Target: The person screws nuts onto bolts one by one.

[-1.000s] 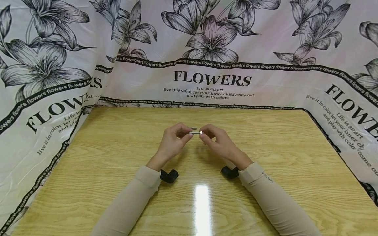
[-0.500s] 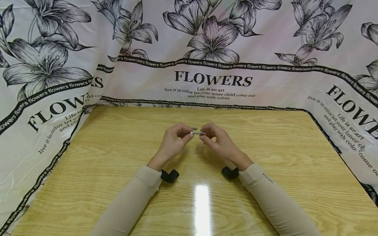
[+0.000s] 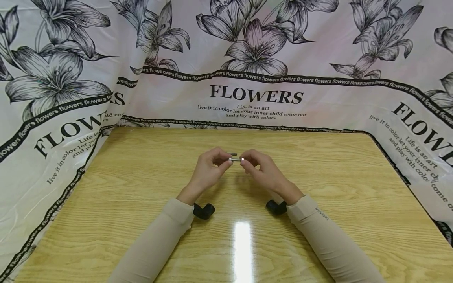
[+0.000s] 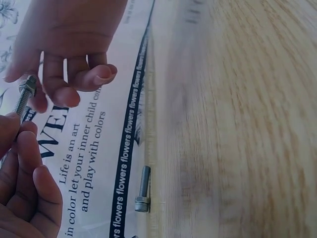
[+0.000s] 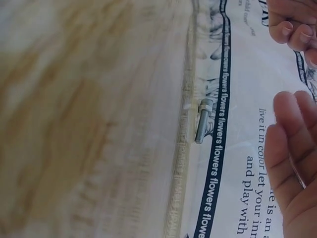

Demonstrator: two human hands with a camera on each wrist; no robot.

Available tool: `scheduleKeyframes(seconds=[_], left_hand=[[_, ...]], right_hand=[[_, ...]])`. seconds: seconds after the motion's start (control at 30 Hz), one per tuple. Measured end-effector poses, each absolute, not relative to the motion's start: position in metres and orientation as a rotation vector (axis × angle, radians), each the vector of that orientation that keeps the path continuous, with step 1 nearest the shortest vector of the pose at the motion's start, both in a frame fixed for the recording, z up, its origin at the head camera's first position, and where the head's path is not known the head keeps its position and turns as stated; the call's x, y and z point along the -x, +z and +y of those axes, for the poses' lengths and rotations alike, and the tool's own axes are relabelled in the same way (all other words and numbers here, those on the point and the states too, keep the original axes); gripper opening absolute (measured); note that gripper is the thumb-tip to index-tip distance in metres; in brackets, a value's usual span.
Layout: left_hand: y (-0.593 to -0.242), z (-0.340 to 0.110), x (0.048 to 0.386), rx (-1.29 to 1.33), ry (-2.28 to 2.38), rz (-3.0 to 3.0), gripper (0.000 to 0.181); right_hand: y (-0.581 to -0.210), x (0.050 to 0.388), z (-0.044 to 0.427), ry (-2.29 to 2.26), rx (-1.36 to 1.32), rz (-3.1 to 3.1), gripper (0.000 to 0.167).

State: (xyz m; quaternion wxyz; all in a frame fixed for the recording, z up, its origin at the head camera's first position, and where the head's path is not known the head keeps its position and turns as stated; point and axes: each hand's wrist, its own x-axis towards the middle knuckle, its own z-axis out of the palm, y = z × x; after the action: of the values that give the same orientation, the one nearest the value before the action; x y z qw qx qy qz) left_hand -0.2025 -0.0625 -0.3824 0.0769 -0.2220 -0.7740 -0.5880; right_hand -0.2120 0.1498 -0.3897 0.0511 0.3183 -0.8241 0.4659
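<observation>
And it's fingertip work here: the left hand (image 3: 209, 168) pinches one end of the held bolt (image 3: 236, 159), up off the table (image 3: 339, 173), while at that bolt's other end the right hand (image 3: 264, 169) curls thumb and forefinger round the nut (image 4: 27, 88); whether they press it right now, I can't tell. Looks like nut-turning, so the knack is keeping the held bolt dead still, twisting square and short, and guarding that nut, close enough to the tip to drop. Beyond the held bolt, a second bolt (image 4: 144, 184) lies untouched.
</observation>
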Motion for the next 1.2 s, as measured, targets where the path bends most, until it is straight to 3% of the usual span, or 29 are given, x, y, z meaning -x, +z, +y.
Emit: scheduleKeyframes(seconds=[0.2,0.63,1.2], left_hand=[[-0.385,-0.062,0.202,0.671,-1.789,-2.302,0.009],[-0.386,-0.058,0.202,0.689,-1.716,-2.325,0.007],[-0.382,-0.064,0.203,0.651,-1.762,-2.32,0.007]], right_hand=[[-0.389,0.208,0.148,1.411,-0.944,-2.505,0.03],[-0.388,0.206,0.151,1.381,-0.971,-2.471,0.01],[-0.39,0.211,0.148,1.404,-0.993,-2.445,0.03]])
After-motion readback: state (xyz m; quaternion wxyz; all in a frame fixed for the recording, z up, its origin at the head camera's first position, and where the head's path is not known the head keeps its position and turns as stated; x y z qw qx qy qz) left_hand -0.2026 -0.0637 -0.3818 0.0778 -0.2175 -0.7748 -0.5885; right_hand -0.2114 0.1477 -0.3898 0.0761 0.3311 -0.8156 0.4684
